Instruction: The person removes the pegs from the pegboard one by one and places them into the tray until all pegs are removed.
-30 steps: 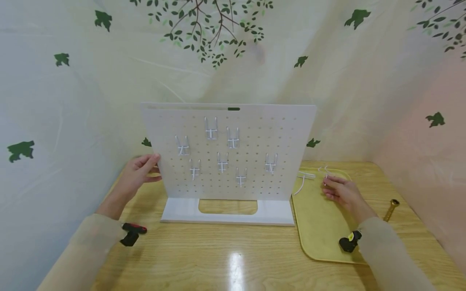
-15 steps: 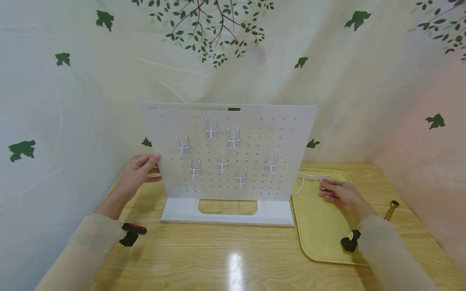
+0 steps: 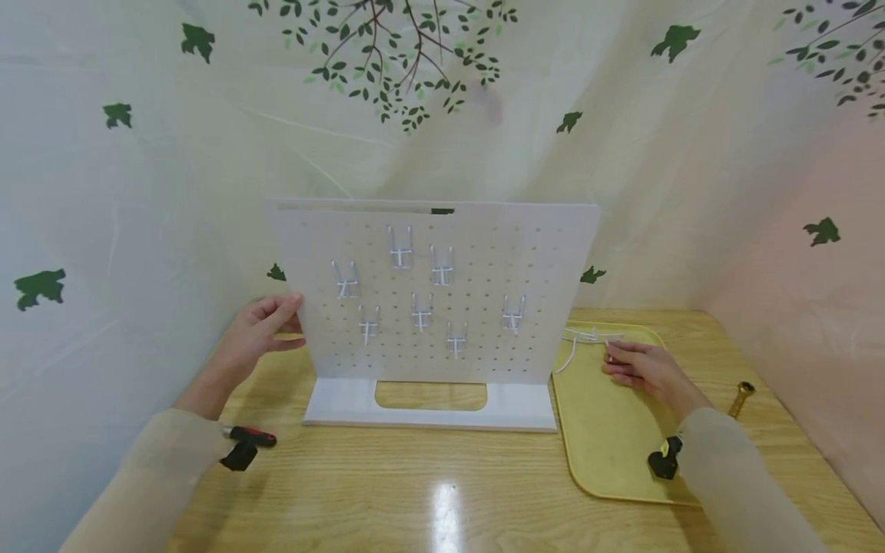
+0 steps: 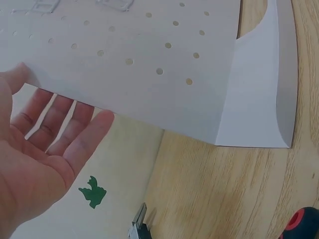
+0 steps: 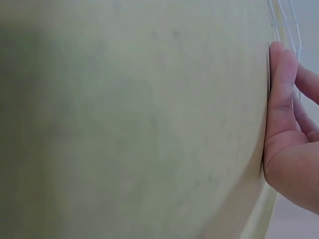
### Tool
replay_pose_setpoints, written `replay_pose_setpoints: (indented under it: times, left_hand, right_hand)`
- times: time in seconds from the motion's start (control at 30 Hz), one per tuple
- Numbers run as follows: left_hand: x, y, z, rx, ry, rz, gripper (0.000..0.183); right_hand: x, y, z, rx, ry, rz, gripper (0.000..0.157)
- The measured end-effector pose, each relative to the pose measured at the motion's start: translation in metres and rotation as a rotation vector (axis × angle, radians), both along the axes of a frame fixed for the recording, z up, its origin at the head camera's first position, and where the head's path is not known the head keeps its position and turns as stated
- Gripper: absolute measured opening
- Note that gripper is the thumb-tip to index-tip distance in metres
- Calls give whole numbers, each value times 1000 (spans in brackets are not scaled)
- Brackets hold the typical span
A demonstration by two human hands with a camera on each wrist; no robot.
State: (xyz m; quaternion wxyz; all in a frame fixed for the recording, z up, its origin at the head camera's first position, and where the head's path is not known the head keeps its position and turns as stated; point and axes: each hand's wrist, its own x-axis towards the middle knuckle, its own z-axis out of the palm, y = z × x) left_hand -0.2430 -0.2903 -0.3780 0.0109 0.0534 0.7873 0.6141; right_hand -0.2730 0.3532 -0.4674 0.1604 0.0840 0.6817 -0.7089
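Note:
A white pegboard [image 3: 484, 230] stands upright on its white base, with several wire hooks [image 3: 442, 275] fixed on its front. My left hand [image 3: 256, 338] grips the board's left edge. In the left wrist view the thumb lies on the front of the pegboard [image 4: 149, 107] and the fingers reach behind it. Over the yellow tray [image 3: 608, 453] on the right, my right hand [image 3: 643, 372] pinches a white wire hook [image 3: 598, 338]. The right wrist view shows white wire [image 5: 286, 22] beyond the fingertips; the part between the fingers is mostly hidden.
A tool with a red and black handle [image 3: 254, 436] lies left of the base, partly behind the left wrist camera. At far right a brass-coloured wrench-like tool [image 3: 743, 395] lies beside the tray. Another curved white wire piece [image 3: 568, 357] rests at the tray's left edge.
The hook in my right hand has turned from upright to lying leftward, and that hand has shifted slightly left. My left hand keeps its grip on the pegboard.

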Motion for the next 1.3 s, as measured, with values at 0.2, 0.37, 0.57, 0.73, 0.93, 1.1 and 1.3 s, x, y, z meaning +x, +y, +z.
replay_pose_setpoints:
  times: [0.2, 0.37, 0.57, 0.73, 0.93, 1.1, 1.3]
  left_hand:
    - [-1, 0, 0, 3, -35, -3, 61]
    - [-1, 1, 0, 25, -26, 3, 55]
    - [-1, 2, -2, 3, -22, 0, 60]
    - [-2, 2, -4, 10, -26, -3, 60]
    - [-3, 2, -6, 44, -16, -2, 48]
    - [-4, 1, -7, 51, -9, -2, 45]
    - [-5, 1, -8, 50, -6, 8, 43]
  right_hand:
    - [1, -1, 2, 14, -9, 5, 39]
    - [1, 1, 2, 11, -16, 4, 31]
    - [1, 0, 4, 31, -23, 3, 32]
    - [1, -3, 6, 73, -34, 2, 42]
    - [2, -5, 10, 126, -54, 4, 41]
    - [6, -7, 13, 129, -55, 31, 30]
    - [12, -10, 18, 146, -32, 65, 32]
